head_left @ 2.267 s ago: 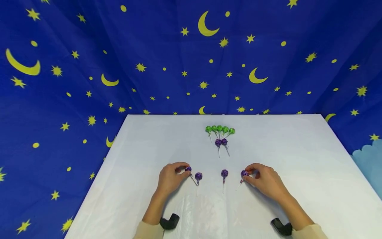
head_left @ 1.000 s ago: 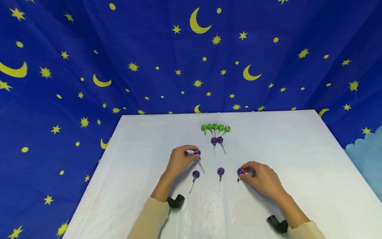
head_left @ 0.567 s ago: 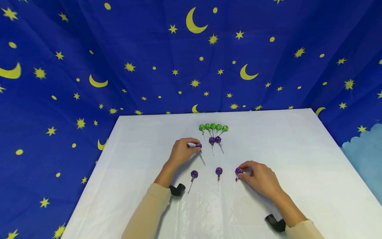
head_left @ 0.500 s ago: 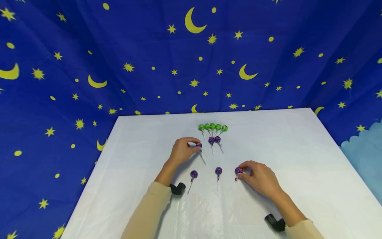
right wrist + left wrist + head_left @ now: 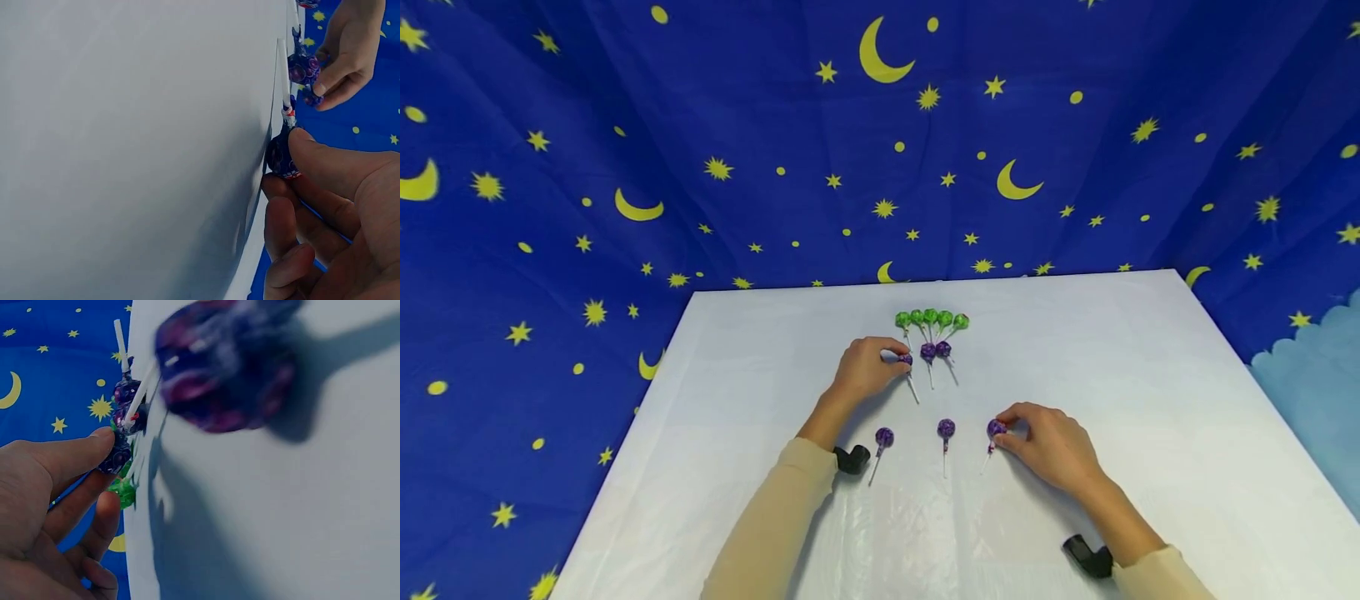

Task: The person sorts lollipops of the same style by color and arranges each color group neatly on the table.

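My left hand [image 5: 867,368] pinches the head of a purple-wrapped lollipop [image 5: 116,456] between thumb and fingers, its white stick slanting toward me. Just right of it lie two purple lollipops [image 5: 928,352], side by side below a fanned row of several green lollipops [image 5: 931,317]. Nearer to me, my right hand [image 5: 1054,443] pinches another purple lollipop [image 5: 282,153] by its head, the stick pointing down and left in the head view. Between the hands and closer to me, two more purple lollipops, one at left [image 5: 884,437] and one in the middle [image 5: 946,428], lie apart.
All of this is on a white-covered table [image 5: 775,333]. A blue curtain [image 5: 775,125] with yellow moons and stars hangs behind and beside it. Black curved pieces, the left [image 5: 853,460] and the right [image 5: 1087,557], sit at the wrists.
My left hand has carried its purple lollipop away from me and to the right, from the near row up beside the two purple ones. The right hand keeps its pinch, nearly still.
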A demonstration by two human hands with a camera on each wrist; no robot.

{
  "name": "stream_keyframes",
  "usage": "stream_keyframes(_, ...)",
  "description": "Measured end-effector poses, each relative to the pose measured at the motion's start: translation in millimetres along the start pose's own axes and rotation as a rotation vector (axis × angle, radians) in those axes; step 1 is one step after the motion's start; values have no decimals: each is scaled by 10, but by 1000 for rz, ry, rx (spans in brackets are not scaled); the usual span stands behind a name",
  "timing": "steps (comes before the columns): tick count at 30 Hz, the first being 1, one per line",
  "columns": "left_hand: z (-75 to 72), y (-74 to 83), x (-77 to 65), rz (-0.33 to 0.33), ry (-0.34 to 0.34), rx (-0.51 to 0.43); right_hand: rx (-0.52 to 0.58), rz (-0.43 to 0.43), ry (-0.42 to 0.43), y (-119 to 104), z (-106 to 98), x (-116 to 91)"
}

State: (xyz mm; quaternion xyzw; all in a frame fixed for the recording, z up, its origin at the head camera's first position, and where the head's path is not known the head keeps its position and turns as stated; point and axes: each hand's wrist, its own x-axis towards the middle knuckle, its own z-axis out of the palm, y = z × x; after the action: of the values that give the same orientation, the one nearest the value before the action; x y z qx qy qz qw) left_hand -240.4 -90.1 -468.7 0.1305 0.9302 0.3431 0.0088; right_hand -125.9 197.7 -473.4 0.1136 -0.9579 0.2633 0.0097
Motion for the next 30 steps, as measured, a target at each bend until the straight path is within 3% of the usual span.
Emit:
stream_keyframes(7, -7, -45, 87, -13, 12, 15, -6, -17, 6, -11, 18, 27)
stream_keyframes(15, 86, -76, 164, 40, -20, 19, -14, -13, 30, 11, 4, -26)
stream_keyframes(25, 135, -58, 239, 20, 1, -22, -3, -6, 28, 22, -16, -28)
stream_keyframes(30, 158, -44, 253, 5, 3, 16, 1, -11, 27, 31, -10, -24)
